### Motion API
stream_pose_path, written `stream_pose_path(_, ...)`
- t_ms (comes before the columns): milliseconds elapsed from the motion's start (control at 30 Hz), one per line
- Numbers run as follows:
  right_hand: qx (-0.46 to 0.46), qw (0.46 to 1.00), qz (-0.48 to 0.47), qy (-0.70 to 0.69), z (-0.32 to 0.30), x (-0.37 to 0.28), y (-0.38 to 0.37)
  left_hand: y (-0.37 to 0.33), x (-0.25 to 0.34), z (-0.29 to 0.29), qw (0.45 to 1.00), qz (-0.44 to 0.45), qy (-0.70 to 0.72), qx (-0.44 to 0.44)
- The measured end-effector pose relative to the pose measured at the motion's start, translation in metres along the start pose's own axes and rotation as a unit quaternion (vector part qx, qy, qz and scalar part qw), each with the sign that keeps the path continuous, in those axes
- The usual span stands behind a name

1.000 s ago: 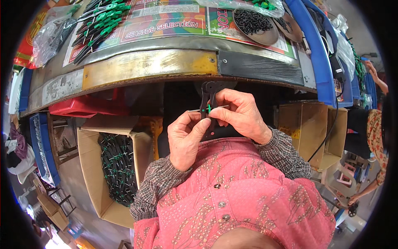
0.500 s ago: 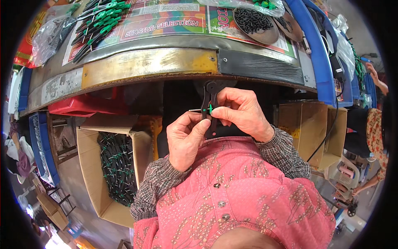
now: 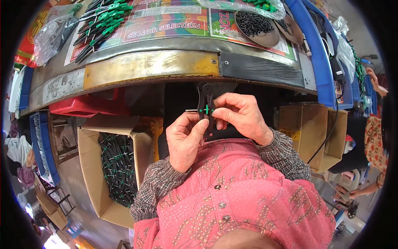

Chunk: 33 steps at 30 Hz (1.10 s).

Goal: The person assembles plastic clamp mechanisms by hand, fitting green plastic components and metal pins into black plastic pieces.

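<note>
Below the table edge, both my hands hold a flat black plastic handle piece (image 3: 206, 99) upright in front of my chest. My left hand (image 3: 185, 139) pinches its lower part between thumb and fingers. My right hand (image 3: 240, 116) grips it from the right, its fingertips at a small green cross-shaped part (image 3: 207, 110) with a thin metal pin (image 3: 191, 110) sticking out to the left. The lower end of the black piece is hidden behind my fingers.
A cardboard box (image 3: 92, 166) at lower left holds several black and green parts (image 3: 119, 166). On the table lie green-handled tools (image 3: 101, 20), a dish of black screws (image 3: 257, 25) and plastic bags (image 3: 49, 35). More cardboard boxes (image 3: 309, 133) stand at right. Another person's arm (image 3: 375, 79) shows at far right.
Both hands have shifted slightly while holding the black piece; the metal pin now sticks out to the left of the green part.
</note>
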State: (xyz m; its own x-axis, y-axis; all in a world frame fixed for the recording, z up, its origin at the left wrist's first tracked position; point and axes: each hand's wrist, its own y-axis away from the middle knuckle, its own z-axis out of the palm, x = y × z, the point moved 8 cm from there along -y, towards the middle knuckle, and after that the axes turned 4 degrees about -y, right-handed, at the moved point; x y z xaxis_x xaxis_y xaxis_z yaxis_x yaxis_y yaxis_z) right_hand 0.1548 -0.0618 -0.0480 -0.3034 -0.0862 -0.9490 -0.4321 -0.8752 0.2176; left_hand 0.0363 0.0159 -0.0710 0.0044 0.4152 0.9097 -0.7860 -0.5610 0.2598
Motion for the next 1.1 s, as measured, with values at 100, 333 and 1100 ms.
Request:
stream_pose_path(100,0.011,1.000,-0.001,0.006,-0.001,-0.001,0.000,-0.002,-0.001,0.002,1.000,0.001,0.006,-0.020)
stream_pose_path(333,0.021,0.999,0.045,0.016,0.003,-0.001,-0.001,-0.001,-0.002,0.005,0.999,-0.031,0.024,-0.013)
stream_pose_path(1100,0.020,0.984,0.004,0.180,0.003,-0.002,-0.007,-0.001,-0.010,0.006,0.999,-0.035,0.012,-0.024)
